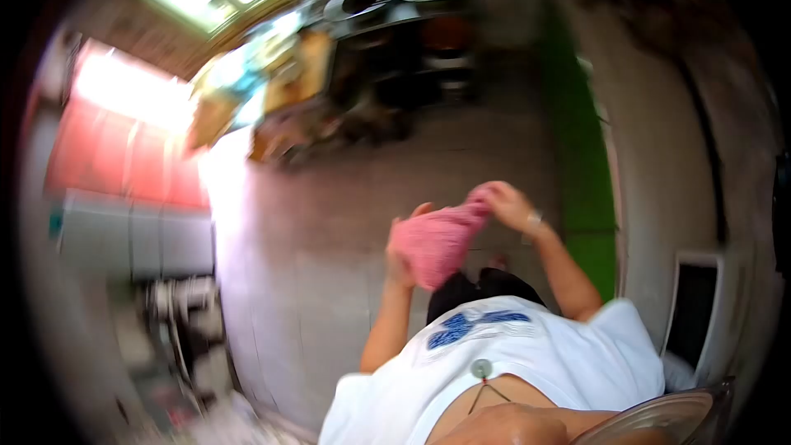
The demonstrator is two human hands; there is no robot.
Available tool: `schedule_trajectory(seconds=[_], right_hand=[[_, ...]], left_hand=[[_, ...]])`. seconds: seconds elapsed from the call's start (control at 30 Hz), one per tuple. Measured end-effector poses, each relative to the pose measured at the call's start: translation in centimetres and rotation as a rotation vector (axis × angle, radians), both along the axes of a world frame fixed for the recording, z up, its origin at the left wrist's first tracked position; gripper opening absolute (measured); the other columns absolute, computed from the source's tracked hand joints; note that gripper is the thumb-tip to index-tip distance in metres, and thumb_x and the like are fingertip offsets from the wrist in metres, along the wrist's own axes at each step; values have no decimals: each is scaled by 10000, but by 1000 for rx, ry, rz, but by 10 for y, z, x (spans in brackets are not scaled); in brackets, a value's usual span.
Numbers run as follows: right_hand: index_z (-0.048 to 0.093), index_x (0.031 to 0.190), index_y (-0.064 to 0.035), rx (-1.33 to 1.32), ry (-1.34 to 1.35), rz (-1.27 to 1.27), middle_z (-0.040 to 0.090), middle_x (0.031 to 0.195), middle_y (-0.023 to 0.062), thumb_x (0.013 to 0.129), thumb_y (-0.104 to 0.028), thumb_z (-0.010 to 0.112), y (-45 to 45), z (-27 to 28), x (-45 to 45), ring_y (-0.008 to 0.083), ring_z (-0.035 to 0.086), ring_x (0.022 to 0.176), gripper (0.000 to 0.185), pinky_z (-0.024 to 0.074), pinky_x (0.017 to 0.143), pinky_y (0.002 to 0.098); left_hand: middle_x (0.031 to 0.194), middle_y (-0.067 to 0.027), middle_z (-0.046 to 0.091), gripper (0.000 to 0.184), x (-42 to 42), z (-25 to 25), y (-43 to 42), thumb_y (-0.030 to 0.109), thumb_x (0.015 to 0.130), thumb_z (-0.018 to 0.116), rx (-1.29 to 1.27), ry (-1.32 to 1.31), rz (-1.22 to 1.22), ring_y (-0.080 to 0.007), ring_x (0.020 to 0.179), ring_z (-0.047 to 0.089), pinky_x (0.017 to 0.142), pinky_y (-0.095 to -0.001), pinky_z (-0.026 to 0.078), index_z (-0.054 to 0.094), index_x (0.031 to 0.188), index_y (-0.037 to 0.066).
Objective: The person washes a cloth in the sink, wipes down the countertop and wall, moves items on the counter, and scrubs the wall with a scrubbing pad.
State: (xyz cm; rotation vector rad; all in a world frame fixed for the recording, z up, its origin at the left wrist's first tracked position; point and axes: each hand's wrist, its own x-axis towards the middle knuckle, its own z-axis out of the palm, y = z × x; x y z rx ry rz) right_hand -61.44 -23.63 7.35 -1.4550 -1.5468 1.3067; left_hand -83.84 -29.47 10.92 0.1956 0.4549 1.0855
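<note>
A pink cloth point(438, 241) is stretched between my two hands in front of my body. My left hand point(400, 257) is at the cloth's wide left side, partly covered by it, with fingers bent at its edge. At the upper right, my right hand point(508, 204) pinches a gathered, twisted end of the same cloth. The cloth hangs above the dark shorts and the tiled floor. Motion blur softens the cloth and the fingers.
Tiled floor point(346, 189) lies ahead. A cluttered counter point(305, 66) with pans and a board stands at the upper left. A green strip point(587, 165) runs along the right wall. White cabinets point(136, 235) are at the left, a dark-fronted white-framed object point(692, 313) at lower right.
</note>
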Motion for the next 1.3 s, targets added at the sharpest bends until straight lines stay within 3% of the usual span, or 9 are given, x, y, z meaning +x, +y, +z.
schedule_trajectory(seconds=[0.1, 0.37, 0.43, 0.57, 0.63, 0.67, 0.8, 1.07, 1.3], right_hand=[[557, 1020, -11, 179, -174, -35, 566, 959, 201, 760, -257, 558, 21, -42, -16, 292, 564, 862, 358, 452, 757, 340], [497, 1088, -20, -162, -48, -297, 501, 1088, 154, 842, -332, 523, 49, -71, -18, 237, 553, 881, 398, 453, 788, 346], [475, 1143, -37, -440, 687, -480, 501, 1120, 113, 883, -383, 456, 55, -56, -18, 216, 542, 931, 433, 456, 804, 372], [419, 1222, -50, -280, 1369, -607, 501, 1158, 102, 904, -454, 365, 71, -23, 1, 207, 494, 1054, 517, 398, 919, 370], [400, 1245, -55, 56, 1625, -371, 477, 1206, 110, 913, -451, 335, 77, 1, 19, 213, 478, 1091, 521, 363, 965, 358], [402, 1248, -46, 106, 1664, -611, 486, 1202, 112, 920, -436, 315, 79, 8, 27, 217, 477, 1100, 517, 371, 964, 350], [433, 1221, -24, 169, 1861, -590, 507, 1185, 118, 919, -430, 324, 76, 3, 99, 226, 489, 1091, 518, 382, 954, 340], [359, 1289, -34, 589, 1649, -1078, 423, 1289, 103, 915, -457, 314, 55, -30, 297, 209, 437, 1154, 566, 335, 994, 325], [297, 1320, -34, 858, 1172, -1505, 385, 1321, 111, 900, -484, 313, -30, -36, 500, 229, 396, 1187, 616, 290, 1016, 330]], left_hand=[[1279, -151, 408, 552, 16, -17, 31, 434, 915, 280, 16, 72, -72, -284, 1184, 396, 988, -420, 331, 350, 1270, 18], [1294, -98, 411, 540, 12, -24, 157, 454, 902, 313, -101, 38, -260, -263, 1192, 387, 991, -425, 319, 362, 1285, 76], [1291, -76, 415, 558, 22, -23, 186, 467, 896, 316, -83, 82, -361, -250, 1193, 388, 996, -393, 315, 356, 1290, 74], [1279, -47, 420, 519, 75, -18, 220, 405, 890, 366, 445, 369, -685, -190, 1205, 361, 1025, -336, 233, 367, 1296, 81], [1257, -94, 444, 467, 117, -3, 232, 264, 830, 492, 1191, 726, -896, -219, 1218, 352, 1038, -350, 178, 421, 1243, 57], [1228, -113, 470, 451, 144, 14, 233, 178, 790, 562, 1549, 849, -863, -234, 1214, 356, 1036, -354, 177, 454, 1207, 42], [1119, -93, 527, 327, 229, -23, 247, 74, 833, 523, 1200, 674, -722, -215, 1097, 455, 943, -325, 332, 478, 1153, 24], [1054, -97, 542, 256, 427, -129, 345, 107, 880, 484, 1048, 910, -751, -185, 998, 507, 892, -298, 376, 481, 1104, -17], [1211, -190, 377, 372, 595, -199, 418, 146, 858, 515, 1508, 1519, -809, -336, 1097, 374, 894, -436, 363, 399, 1175, -9]])
